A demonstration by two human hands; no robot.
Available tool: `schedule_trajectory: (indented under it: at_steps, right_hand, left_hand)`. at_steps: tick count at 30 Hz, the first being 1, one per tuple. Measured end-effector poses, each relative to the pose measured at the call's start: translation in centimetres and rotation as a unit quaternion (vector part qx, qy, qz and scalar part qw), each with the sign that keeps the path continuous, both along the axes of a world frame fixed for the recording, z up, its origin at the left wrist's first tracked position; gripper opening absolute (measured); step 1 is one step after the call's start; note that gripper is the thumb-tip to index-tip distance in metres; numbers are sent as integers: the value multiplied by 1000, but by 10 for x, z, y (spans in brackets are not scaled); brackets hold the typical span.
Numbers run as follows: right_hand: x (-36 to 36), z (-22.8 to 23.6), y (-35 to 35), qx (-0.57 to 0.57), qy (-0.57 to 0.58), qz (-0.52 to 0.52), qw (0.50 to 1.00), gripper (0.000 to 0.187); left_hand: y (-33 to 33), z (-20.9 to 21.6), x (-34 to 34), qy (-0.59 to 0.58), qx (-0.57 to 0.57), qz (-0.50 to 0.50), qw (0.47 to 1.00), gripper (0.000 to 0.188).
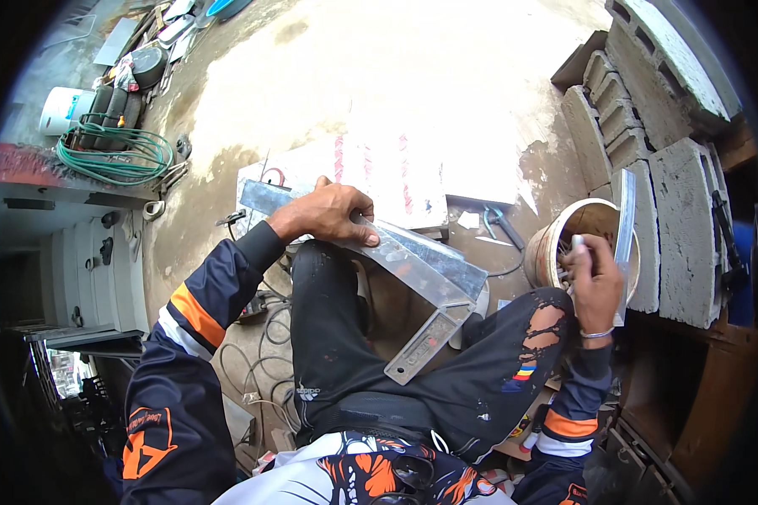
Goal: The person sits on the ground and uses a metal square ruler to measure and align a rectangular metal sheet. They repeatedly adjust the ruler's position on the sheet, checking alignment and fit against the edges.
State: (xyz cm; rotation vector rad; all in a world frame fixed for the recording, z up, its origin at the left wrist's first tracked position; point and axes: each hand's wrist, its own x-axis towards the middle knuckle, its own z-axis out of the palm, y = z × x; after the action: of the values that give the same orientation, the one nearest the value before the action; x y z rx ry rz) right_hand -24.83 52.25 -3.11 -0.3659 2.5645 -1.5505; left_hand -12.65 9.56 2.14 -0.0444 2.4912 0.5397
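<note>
Over my knees, my left hand [337,212] is closed on a long flat metal blade and the bent sheet-metal strip [267,197] under it. The blade belongs to a try square [423,345], whose thick grey stock angles down between my thighs. My right hand [596,282] is raised above my right knee, in front of a bucket. Its fingers are pinched on a small white stick-like piece [577,241], mostly covered by the fingers. Just beside that hand, a shiny narrow metal strip [626,220] stands upright against the bucket; I cannot tell if the hand touches it.
A dirty cream bucket [544,252] stands at right, with concrete blocks [682,227] stacked behind it. Pliers [505,227] lie near a white board [312,164] with red marks. Cables [265,358] loop over the floor at left; a coiled green hose [114,151] lies farther off.
</note>
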Motion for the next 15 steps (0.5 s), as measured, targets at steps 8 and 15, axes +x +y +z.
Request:
schedule_trajectory:
  at_steps: [8,15]
  right_hand:
    - [70,23,-166,-74,105,270,954,16]
    - [68,8,-204,-45,158,274,948,19]
  left_hand:
    - [-1,-4,-5,10,-1,-15,1000,57]
    - [-4,-8,-1,25,8,-8,1000,59]
